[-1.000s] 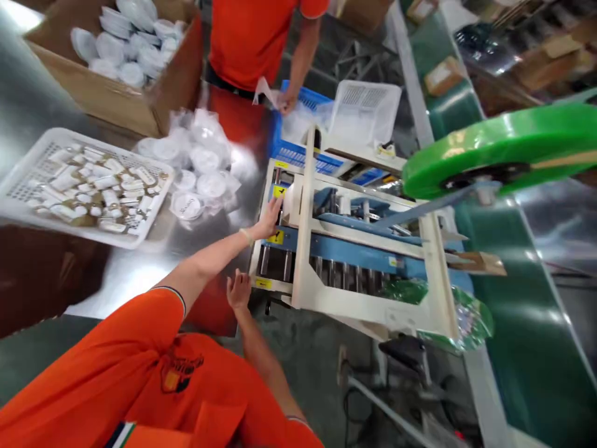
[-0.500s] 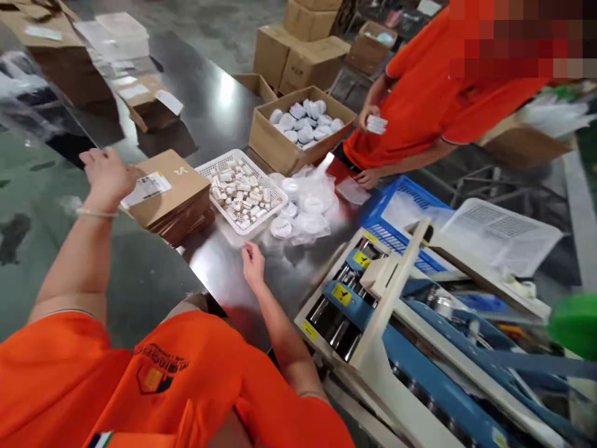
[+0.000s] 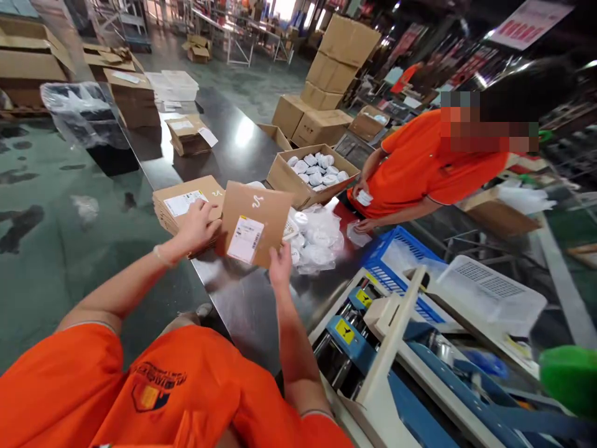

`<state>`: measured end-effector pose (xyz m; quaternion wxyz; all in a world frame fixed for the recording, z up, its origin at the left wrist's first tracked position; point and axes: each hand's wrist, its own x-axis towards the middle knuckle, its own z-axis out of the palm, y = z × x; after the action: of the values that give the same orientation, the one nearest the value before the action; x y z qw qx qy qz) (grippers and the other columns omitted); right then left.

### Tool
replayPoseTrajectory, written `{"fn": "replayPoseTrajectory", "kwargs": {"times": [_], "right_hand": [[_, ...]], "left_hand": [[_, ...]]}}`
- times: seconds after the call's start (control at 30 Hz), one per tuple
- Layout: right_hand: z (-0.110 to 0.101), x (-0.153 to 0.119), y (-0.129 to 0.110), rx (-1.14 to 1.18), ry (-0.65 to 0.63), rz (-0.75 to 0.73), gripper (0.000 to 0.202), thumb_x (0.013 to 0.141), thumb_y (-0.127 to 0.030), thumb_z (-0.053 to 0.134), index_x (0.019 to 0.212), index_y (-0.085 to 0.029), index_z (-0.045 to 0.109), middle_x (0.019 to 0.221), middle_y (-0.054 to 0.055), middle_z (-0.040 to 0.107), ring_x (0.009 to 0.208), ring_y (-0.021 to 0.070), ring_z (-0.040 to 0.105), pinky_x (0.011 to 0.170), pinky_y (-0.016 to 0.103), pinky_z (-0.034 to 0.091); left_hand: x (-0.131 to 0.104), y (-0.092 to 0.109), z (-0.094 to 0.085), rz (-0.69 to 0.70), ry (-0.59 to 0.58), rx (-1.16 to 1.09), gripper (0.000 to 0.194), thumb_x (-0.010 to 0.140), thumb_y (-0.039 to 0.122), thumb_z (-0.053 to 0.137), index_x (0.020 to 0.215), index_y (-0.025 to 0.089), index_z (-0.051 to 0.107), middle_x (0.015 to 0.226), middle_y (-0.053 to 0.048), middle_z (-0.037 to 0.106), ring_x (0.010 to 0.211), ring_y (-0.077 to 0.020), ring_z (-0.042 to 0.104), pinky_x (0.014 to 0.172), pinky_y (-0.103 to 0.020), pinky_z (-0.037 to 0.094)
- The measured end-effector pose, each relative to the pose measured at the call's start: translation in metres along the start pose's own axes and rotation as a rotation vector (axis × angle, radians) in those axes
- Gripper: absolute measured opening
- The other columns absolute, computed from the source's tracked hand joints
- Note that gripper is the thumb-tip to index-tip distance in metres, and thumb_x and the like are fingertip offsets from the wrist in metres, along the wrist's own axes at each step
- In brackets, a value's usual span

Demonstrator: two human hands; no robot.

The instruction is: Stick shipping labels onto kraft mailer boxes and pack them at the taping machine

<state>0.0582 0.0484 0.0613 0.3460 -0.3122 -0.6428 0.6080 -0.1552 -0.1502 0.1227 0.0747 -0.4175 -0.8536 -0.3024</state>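
Observation:
My right hand (image 3: 280,266) grips the lower right corner of a flat folded cardboard box (image 3: 275,221), raised and tilted above the table. A white label with a barcode and a small white mark show on its face. My left hand (image 3: 199,225) is over the stack of flat cardboard boxes (image 3: 209,186), fingers apart near the top label, close to the raised box's left edge. Behind the raised box, the white basket (image 3: 291,229) of small white parts is mostly hidden. Round white items in clear bags (image 3: 319,239) lie to the right.
A co-worker (image 3: 415,168) across the table holds small white items beside an open carton (image 3: 298,177) of round white pieces. A blue crate (image 3: 401,242) and a roller machine (image 3: 354,336) stand at right. More cardboard stacks (image 3: 189,137) lie farther along the metal table (image 3: 233,155).
My right hand, apart from the boxes before, now holds a flat cardboard box in front of the basket. My left hand has shifted right, onto the stack. The view has tilted up.

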Motion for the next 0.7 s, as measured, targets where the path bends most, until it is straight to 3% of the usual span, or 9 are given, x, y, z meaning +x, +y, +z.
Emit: {"fn": "replayPoseTrajectory", "kwargs": {"times": [0.03,0.1,0.13,0.2,0.3,0.4,0.53,0.6,0.7], "right_hand": [[-0.034,-0.013,0.001,-0.149,0.039,-0.118,0.042,0.096,-0.049,0.065,0.128,-0.021,0.064,0.113,0.010,0.080,0.104,0.0253,0.075,0.096,0.041,0.064],[-0.094,-0.046,0.008,-0.500,0.039,-0.279,0.043,0.101,-0.045,0.058,0.133,-0.018,0.069,0.114,0.016,0.080,0.104,0.0285,0.077,0.094,0.040,0.062],[-0.117,-0.064,0.016,-0.674,-0.025,-0.319,0.039,0.102,-0.041,0.057,0.130,-0.019,0.073,0.109,0.015,0.081,0.098,0.0281,0.077,0.089,0.037,0.061],[-0.145,-0.095,0.035,-0.956,-0.201,-0.359,0.033,0.103,-0.030,0.055,0.124,-0.025,0.080,0.093,0.011,0.079,0.083,0.0250,0.075,0.077,0.032,0.058],[-0.157,-0.121,0.064,-1.146,-0.348,-0.376,0.037,0.104,-0.019,0.053,0.122,-0.030,0.083,0.082,0.007,0.076,0.072,0.0224,0.072,0.067,0.030,0.054],[-0.161,-0.126,0.081,-1.105,-0.374,-0.406,0.042,0.106,-0.022,0.055,0.138,-0.030,0.080,0.101,0.009,0.084,0.087,0.0251,0.079,0.074,0.032,0.061],[-0.163,-0.142,0.092,-1.054,-0.289,-0.462,0.045,0.105,-0.027,0.058,0.146,-0.027,0.077,0.148,0.016,0.074,0.134,0.0353,0.073,0.105,0.049,0.065],[-0.158,-0.157,0.096,-1.061,-0.259,-0.479,0.043,0.105,-0.026,0.058,0.142,-0.026,0.079,0.155,0.019,0.070,0.149,0.0397,0.063,0.118,0.062,0.057],[-0.149,-0.174,0.100,-0.977,-0.333,-0.485,0.037,0.101,-0.031,0.064,0.133,-0.024,0.082,0.148,0.020,0.073,0.149,0.0415,0.062,0.124,0.069,0.049]], "left_hand": [[-0.017,0.016,0.009,0.034,0.048,-0.019,0.038,0.101,0.043,0.066,0.124,0.016,0.080,0.116,-0.014,0.076,0.119,-0.0315,0.069,0.107,-0.048,0.059],[-0.050,0.047,0.031,0.238,0.137,-0.108,0.053,0.102,0.049,0.066,0.146,0.021,0.072,0.143,-0.019,0.069,0.143,-0.0382,0.059,0.124,-0.059,0.047],[-0.063,0.061,0.043,0.362,0.083,-0.150,0.056,0.101,0.052,0.068,0.149,0.024,0.070,0.146,-0.019,0.068,0.147,-0.0391,0.056,0.128,-0.060,0.042],[-0.082,0.081,0.071,0.506,-0.197,-0.203,0.050,0.102,0.048,0.066,0.147,0.027,0.073,0.145,-0.018,0.070,0.148,-0.0383,0.056,0.129,-0.059,0.039],[-0.089,0.094,0.107,0.458,-0.687,-0.229,0.030,0.103,0.042,0.062,0.113,0.027,0.085,0.107,-0.012,0.081,0.117,-0.0337,0.072,0.110,-0.048,0.053],[-0.085,0.092,0.127,0.303,-0.940,-0.233,0.041,0.102,0.048,0.060,0.078,0.022,0.080,0.070,-0.006,0.069,0.076,-0.0260,0.068,0.078,-0.036,0.055],[-0.075,0.095,0.137,0.202,-0.988,-0.201,0.052,0.103,0.051,0.055,0.071,0.017,0.078,0.059,-0.007,0.060,0.068,-0.0258,0.062,0.067,-0.038,0.050],[-0.071,0.110,0.146,0.186,-0.962,-0.180,0.053,0.104,0.050,0.053,0.077,0.015,0.082,0.062,-0.010,0.064,0.070,-0.0279,0.064,0.070,-0.040,0.051],[-0.071,0.152,0.169,0.243,-0.937,-0.181,0.050,0.105,0.049,0.055,0.085,0.015,0.085,0.076,-0.016,0.074,0.077,-0.0311,0.070,0.075,-0.043,0.054]]}}
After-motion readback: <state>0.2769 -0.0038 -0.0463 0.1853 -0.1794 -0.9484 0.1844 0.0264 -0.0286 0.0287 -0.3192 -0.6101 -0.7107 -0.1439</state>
